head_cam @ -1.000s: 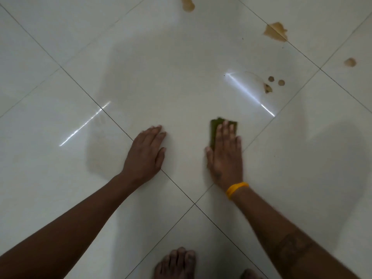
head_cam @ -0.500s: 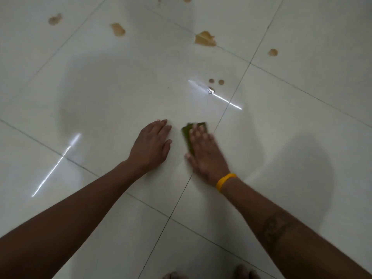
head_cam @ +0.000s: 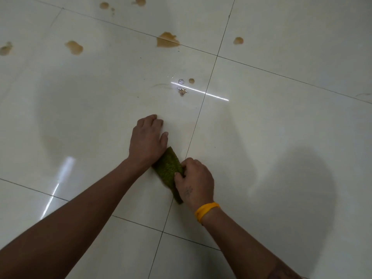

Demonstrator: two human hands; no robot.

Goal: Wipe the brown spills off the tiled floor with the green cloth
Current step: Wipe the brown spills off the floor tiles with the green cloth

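The green cloth [head_cam: 168, 168] lies on the pale tiled floor [head_cam: 271, 148], partly under both hands. My right hand [head_cam: 194, 183], with a yellow wristband, has its fingers curled on the cloth's near end. My left hand [head_cam: 148, 140] presses flat on the floor, its heel over the cloth's far corner. Beyond the hands sit small brown drops [head_cam: 191, 81] and a smeared spot [head_cam: 182, 91]. Farther off lie a large brown spill [head_cam: 167, 40] on a grout line, a blob [head_cam: 74, 47] at the left and a round spot [head_cam: 238, 40] at the right.
More brown spots lie at the far left edge [head_cam: 6, 49] and along the top [head_cam: 104, 5], [head_cam: 140, 1]. Dark grout lines [head_cam: 201, 103] cross the glossy tiles. A bright light streak [head_cam: 209, 95] reflects beside the small drops.
My right hand has pulled the cloth back toward me and curled its fingers on it, no longer pressing flat. The view has swung, showing more spills at the left.
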